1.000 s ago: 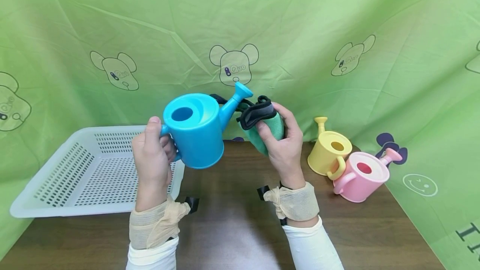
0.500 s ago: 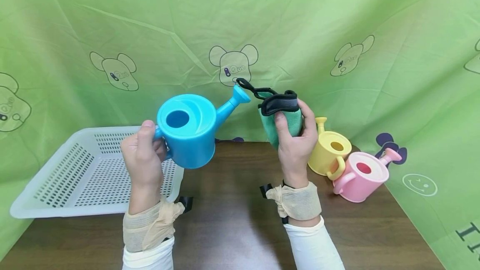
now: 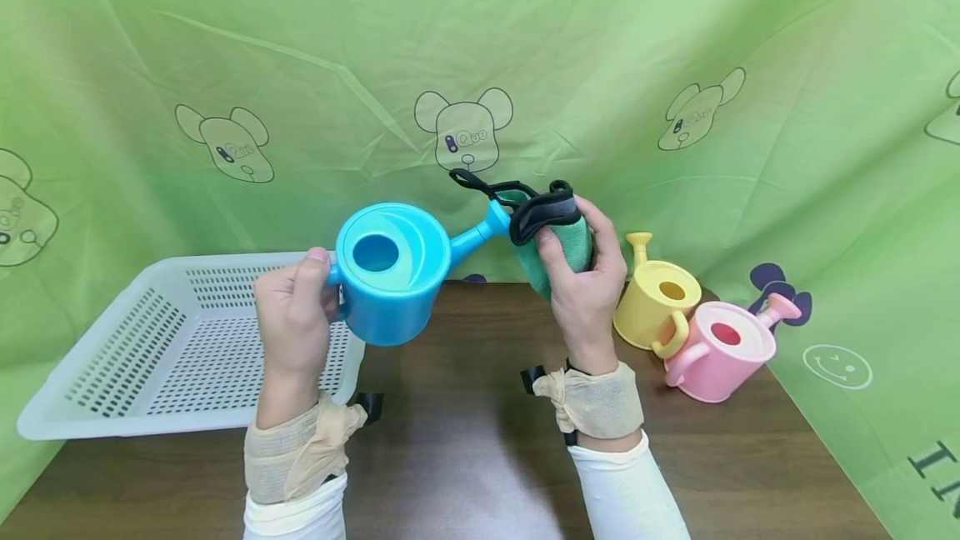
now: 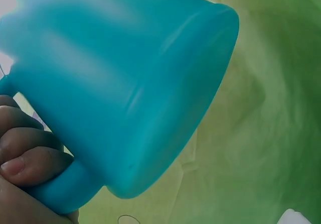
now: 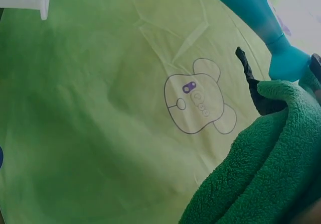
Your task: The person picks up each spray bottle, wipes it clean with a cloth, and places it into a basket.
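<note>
My left hand [image 3: 296, 315] grips the handle of a blue toy watering can [image 3: 393, 298], held up over the table. In the left wrist view the fingers [image 4: 30, 166] curl through the handle loop. My right hand [image 3: 588, 290] holds a bunched green cloth [image 3: 573, 244] with black edging and a black hanging loop [image 3: 471, 180]. The can's spout head [image 3: 497, 219] meets the cloth's edge. Seen from the right wrist, fuzzy green folds [image 5: 256, 153] lie right at the spout head, and most of the hand is out of that view.
A white perforated plastic basket [image 3: 97, 423] stands on the left of the brown wooden table [image 3: 457, 440]. On the right, a yellow watering can [image 3: 648, 311] and a pink watering can [image 3: 723, 365] stand side by side. A green printed curtain [image 3: 600, 40] hangs behind.
The cloth first moved right, off the spout, then came back left. The blue can went slightly left, then right and down, so its spout head now meets the cloth.
</note>
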`<control>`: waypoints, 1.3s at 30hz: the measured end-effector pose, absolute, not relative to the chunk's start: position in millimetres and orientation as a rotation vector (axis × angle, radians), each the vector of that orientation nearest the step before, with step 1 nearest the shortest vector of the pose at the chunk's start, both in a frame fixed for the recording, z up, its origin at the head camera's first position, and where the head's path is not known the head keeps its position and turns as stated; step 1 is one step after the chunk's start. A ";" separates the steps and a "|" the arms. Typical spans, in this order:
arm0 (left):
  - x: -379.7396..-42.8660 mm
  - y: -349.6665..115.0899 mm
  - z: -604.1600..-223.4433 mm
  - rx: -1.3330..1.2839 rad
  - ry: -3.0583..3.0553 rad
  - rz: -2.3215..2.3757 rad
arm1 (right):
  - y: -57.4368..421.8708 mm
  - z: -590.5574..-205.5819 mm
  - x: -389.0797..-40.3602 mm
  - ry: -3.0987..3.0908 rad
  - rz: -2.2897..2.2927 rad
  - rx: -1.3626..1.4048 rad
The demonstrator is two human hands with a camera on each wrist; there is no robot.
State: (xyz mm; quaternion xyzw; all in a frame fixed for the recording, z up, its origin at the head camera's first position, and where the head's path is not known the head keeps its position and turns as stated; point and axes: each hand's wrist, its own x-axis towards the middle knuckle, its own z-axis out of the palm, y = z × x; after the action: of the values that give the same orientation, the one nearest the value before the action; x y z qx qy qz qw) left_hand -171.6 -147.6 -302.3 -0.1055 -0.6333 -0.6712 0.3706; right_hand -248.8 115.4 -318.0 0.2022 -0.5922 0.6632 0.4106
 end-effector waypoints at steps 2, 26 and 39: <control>-171.2 -147.9 -301.9 -0.295 -1.627 -1.705 | 115.8 -317.8 -249.0 -1.485 1.672 0.523; -170.2 -151.3 -300.6 -0.492 -1.589 -1.697 | 121.9 -316.0 -249.5 -1.559 1.682 0.573; -169.3 -149.5 -300.2 -0.270 -1.676 -1.424 | 130.9 -316.1 -252.1 -1.640 1.549 0.786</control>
State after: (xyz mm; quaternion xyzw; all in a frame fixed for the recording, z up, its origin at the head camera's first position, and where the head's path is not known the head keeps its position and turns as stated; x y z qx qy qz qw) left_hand -169.3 -149.5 -300.2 -0.1091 -0.6769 -0.5749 0.4465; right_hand -252.1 130.9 -316.1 0.3059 -0.6384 0.6031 0.3676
